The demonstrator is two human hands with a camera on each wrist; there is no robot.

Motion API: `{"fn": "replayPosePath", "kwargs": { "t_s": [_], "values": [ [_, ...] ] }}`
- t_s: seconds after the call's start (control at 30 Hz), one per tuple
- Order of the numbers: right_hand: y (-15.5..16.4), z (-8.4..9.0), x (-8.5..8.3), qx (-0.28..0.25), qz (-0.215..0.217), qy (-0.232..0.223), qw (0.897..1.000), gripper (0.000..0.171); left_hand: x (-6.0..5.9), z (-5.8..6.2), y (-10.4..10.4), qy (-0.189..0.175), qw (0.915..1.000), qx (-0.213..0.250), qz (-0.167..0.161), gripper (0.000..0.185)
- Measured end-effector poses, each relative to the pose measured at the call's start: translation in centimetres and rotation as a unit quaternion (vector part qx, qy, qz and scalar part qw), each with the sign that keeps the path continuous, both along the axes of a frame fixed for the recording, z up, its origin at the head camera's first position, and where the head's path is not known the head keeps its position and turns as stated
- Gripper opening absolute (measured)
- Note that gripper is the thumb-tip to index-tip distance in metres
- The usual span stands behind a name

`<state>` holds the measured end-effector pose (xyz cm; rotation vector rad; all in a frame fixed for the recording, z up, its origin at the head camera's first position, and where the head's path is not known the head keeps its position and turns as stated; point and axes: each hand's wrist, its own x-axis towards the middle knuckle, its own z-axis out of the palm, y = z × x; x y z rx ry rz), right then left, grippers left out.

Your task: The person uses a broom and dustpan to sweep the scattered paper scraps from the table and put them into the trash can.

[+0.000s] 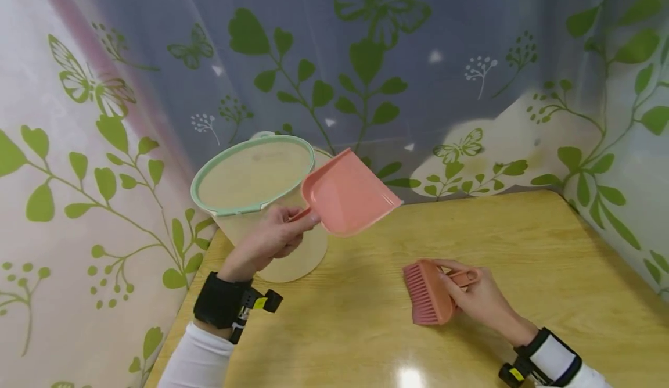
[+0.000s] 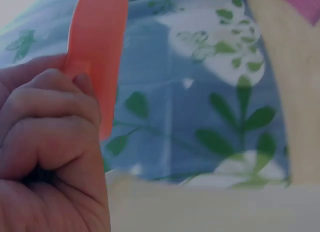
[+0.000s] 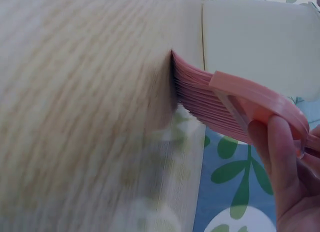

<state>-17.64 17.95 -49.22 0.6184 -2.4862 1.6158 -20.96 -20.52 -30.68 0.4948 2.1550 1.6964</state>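
Observation:
In the head view my left hand (image 1: 272,234) grips the short handle of a salmon-pink dustpan (image 1: 352,193), which is raised beside the rim of a pale bin (image 1: 292,254). The left wrist view shows curled fingers (image 2: 55,122) around that handle, with the dustpan (image 2: 100,57) seen edge-on. My right hand (image 1: 481,295) holds a matching hand brush (image 1: 439,292) by its handle and back, over the table's front right. Its pink bristles (image 3: 200,97) point at the wooden surface in the right wrist view, and their tips appear to touch it.
The bin has a mint-green rim (image 1: 240,209) and stands at the table's back left corner. Under everything is a wood-grain table (image 1: 355,295). A curtain (image 1: 366,74) with green leaves and butterflies hangs along the back and both sides.

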Motion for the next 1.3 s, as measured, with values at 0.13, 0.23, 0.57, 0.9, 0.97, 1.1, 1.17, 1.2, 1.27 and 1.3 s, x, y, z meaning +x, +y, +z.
{"fn": "replayPosePath", "kwargs": {
  "t_s": [0.13, 0.23, 0.57, 0.9, 0.97, 1.1, 1.17, 1.2, 1.27, 1.3],
  "values": [
    [0.5, 0.0, 0.3, 0.001, -0.029, -0.001, 1.0, 0.033, 0.1, -4.3, 1.3, -0.033, 0.9991, -0.014, -0.022, 0.029],
    [0.9, -0.1, 0.6, 0.004, -0.053, 0.006, 0.999, 0.032, 0.2, -8.0, 2.1, -0.071, 0.9967, -0.013, -0.037, 0.028],
    [2.1, -0.4, 1.2, -0.026, -0.123, 0.067, 0.99, 0.03, -2.1, -15.3, 3.4, -0.132, 0.9874, -0.032, -0.082, 0.027],
    [1.8, -0.5, 1.1, 0.027, -0.049, 0.189, 0.98, 0.044, -4.3, -19.7, 4.7, -0.174, 0.975, -0.088, -0.107, 0.022],
    [1.2, -0.9, 1.0, 0.076, -0.035, 0.241, 0.967, 0.051, -4.4, -20.1, 5.0, -0.192, 0.9699, -0.087, -0.122, 0.017],
    [-0.1, -1.6, 0.9, 0.17, -0.016, 0.31, 0.935, 0.054, -4.4, -20.4, 5.5, -0.202, 0.9641, -0.116, -0.127, 0.018],
    [-0.7, -1.7, 0.9, 0.202, -0.009, 0.323, 0.924, 0.05, -4.4, -20.2, 5.8, -0.181, 0.9646, -0.151, -0.118, 0.022],
    [-1.0, -1.7, 0.9, 0.218, -0.008, 0.326, 0.92, 0.045, -4.5, -20.0, 6.0, -0.166, 0.9651, -0.167, -0.115, 0.024],
    [-1.4, -1.5, 0.8, 0.243, -0.004, 0.33, 0.912, 0.034, -4.6, -19.5, 6.7, -0.135, 0.9661, -0.193, -0.106, 0.022],
    [-1.5, -1.4, 0.8, 0.256, -0.001, 0.331, 0.908, 0.031, -4.7, -19.4, 7.0, -0.12, 0.9673, -0.199, -0.101, 0.02]
  ]
}}
